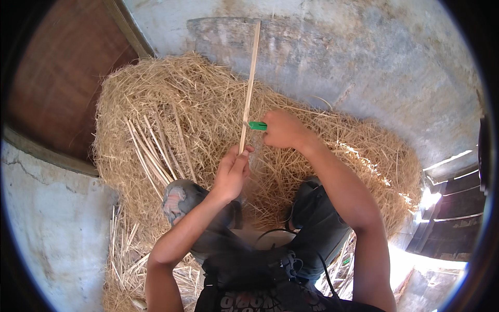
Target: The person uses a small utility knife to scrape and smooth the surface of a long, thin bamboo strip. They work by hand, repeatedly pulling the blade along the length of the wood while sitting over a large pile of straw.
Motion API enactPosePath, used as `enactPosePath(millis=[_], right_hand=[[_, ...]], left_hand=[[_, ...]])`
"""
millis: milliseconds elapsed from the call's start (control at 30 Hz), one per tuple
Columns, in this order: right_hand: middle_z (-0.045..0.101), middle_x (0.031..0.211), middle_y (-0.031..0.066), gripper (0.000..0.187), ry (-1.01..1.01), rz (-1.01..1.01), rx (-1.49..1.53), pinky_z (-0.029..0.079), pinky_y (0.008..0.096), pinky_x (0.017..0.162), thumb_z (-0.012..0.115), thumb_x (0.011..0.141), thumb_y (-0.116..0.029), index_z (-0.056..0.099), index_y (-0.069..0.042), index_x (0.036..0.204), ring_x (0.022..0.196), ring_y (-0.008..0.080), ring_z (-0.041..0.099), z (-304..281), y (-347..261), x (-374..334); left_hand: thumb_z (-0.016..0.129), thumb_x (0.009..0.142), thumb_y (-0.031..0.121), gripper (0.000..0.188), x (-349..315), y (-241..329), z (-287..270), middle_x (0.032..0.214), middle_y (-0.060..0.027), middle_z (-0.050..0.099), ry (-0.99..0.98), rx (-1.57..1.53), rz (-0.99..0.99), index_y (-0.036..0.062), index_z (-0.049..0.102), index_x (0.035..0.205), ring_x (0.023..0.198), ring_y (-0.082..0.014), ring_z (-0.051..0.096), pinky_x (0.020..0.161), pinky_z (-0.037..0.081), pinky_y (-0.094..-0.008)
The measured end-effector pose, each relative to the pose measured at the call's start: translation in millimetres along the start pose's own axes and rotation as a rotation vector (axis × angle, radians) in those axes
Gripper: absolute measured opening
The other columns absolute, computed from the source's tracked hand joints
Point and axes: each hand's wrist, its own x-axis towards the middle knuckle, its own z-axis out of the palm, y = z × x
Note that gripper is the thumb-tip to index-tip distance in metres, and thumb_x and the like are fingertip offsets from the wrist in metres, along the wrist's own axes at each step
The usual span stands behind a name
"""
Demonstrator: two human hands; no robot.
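My left hand (232, 170) is closed around the lower end of a long, pale wooden strip (251, 78), which rises away from me toward the wall. In my right hand (283, 129) is a small tool with a green handle (258, 126). The tool's tip meets the strip a little above my left hand; its blade, if it has one, is too small to make out. Several similar pale sticks (150, 151) lie in a loose bundle beside my left knee.
A large heap of dry straw (171, 88) spreads in front of me, against a stained grey-blue wall (353, 57). A brown panel (57, 78) in a frame stands at the far left. Bright light enters past dark slats (457, 218) at the right. More loose sticks (127, 255) lie at lower left.
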Motion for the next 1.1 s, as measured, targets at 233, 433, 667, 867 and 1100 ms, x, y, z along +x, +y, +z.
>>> enactPosePath(millis=[233, 433, 667, 867, 1100], right_hand=[[0.065, 0.067, 0.0205, 0.012, 0.082, -0.096, -0.082, 0.055, 0.0504, 0.066, 0.071, 0.068, -0.013, 0.067, -0.002, 0.066, 0.069, 0.0401, 0.067, -18.9, 5.0, 2.9], [0.064, 0.066, 0.0201, 0.012, 0.044, -0.122, 0.0, 0.053, 0.0506, 0.066, 0.07, 0.073, -0.013, 0.067, -0.002, 0.068, 0.068, 0.0402, 0.066, -26.4, -2.2, -2.4], [0.063, 0.067, 0.0219, 0.017, 0.019, -0.016, 0.069, 0.051, 0.0487, 0.062, 0.07, 0.074, -0.012, 0.064, 0.001, 0.068, 0.064, 0.0384, 0.065, -36.1, -29.4, -10.9], [0.06, 0.063, 0.0188, 0.022, -0.174, -0.108, 0.248, 0.047, 0.0427, 0.059, 0.074, 0.077, -0.016, 0.063, 0.003, 0.071, 0.06, 0.0325, 0.061, -33.9, -26.3, -18.5], [0.056, 0.064, 0.0027, 0.034, 0.098, -0.034, 0.614, 0.041, 0.0313, 0.056, 0.076, 0.088, -0.038, 0.074, -0.004, 0.091, 0.059, 0.0127, 0.053, -33.4, -7.0, -24.1]], left_hand=[[0.04, 0.11, 0.026, 0.03, 0.1, 20.7, 1.1, 0.055, 0.0041, 0.033, -0.073, -0.143, -0.056, 0.0029, 0.053, 0.124, 0.04, -0.0074, 0.028, 0.04, 0.024, -0.0248], [0.04, 0.11, 0.026, 0.03, -15.8, 36.1, 0.9, 0.056, 0.0037, 0.034, -0.076, -0.24, -0.101, 0.0033, 0.052, 0.125, 0.039, -0.0075, 0.028, 0.039, 0.024, -0.0247], [0.039, 0.11, 0.025, 0.028, -17.9, 52.7, 16.0, 0.056, 0.004, 0.034, -0.047, -0.393, -0.103, 0.0042, 0.052, 0.123, 0.04, -0.0078, 0.027, 0.04, 0.024, -0.0248], [0.042, 0.109, 0.024, 0.026, -22.7, 51.7, -6.8, 0.057, 0.0049, 0.036, -0.042, -0.395, -0.139, 0.0047, 0.051, 0.123, 0.04, -0.0074, 0.03, 0.04, 0.026, -0.0248], [0.05, 0.107, 0.015, 0.021, -8.3, 23.0, 5.3, 0.069, 0.0051, 0.047, 0.12, 0.246, 0.152, 0.0038, 0.052, 0.124, 0.055, -0.0046, 0.041, 0.051, 0.033, -0.0237]])
